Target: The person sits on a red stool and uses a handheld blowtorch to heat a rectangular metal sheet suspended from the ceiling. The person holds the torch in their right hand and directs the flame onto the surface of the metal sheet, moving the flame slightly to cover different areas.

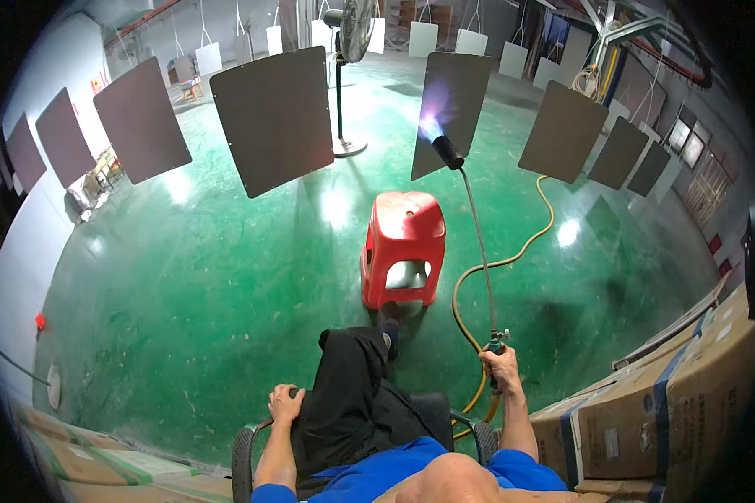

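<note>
My right hand is wrapped round the grip of a gas torch. The long thin metal tube runs forward to a black nozzle. A blue-violet flame burns from it toward a hanging dark panel with rounded corners; whether it touches the face, I cannot tell. At my left side, my left hand rests by my black-trousered leg and the chair's armrest, its fingers loosely bent and apart. To the left of the flame hangs another large dark panel.
A red plastic stool stands ahead of my feet. A yellow hose winds over the green floor. Behind the panels is a stand fan. More panels hang in an arc. Cardboard boxes line my right; others lie left.
</note>
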The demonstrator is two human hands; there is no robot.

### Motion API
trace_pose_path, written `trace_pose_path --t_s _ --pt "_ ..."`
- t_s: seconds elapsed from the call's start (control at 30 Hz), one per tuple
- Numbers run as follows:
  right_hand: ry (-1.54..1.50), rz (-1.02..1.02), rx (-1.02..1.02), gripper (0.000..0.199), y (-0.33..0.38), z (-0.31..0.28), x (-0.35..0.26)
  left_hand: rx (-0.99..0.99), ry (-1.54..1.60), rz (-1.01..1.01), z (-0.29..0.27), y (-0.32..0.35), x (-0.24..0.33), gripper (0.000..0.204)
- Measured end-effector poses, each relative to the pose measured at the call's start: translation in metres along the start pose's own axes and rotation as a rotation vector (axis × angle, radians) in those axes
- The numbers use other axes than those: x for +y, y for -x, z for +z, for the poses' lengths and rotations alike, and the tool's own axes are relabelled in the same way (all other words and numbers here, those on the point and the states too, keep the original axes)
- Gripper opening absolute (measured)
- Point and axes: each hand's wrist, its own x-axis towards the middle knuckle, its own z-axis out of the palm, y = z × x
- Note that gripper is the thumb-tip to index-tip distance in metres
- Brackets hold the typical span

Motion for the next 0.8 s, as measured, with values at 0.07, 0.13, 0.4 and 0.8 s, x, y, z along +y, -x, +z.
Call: trace_pose_path --t_s 0.07,0.13,0.4,0.8 --pt "0.041 0.009 -0.008 0.011 0.003 0.002 0.004 0.004 -0.002 -0.007 -0.002 0.001 0.001 0.042" --pt "0.056 0.033 -0.012 0.012 0.003 0.002 0.01 0.009 -0.006 -0.007 -0.005 0.002 0.003 0.041" --pt "0.083 0.124 -0.056 0.011 0.0 0.001 0.033 0.031 -0.018 0.003 -0.002 0.001 0.0 0.04" --pt "0.041 0.165 -0.051 0.008 -0.036 -0.002 0.046 0.073 -0.01 0.008 0.001 0.002 0.002 0.039"
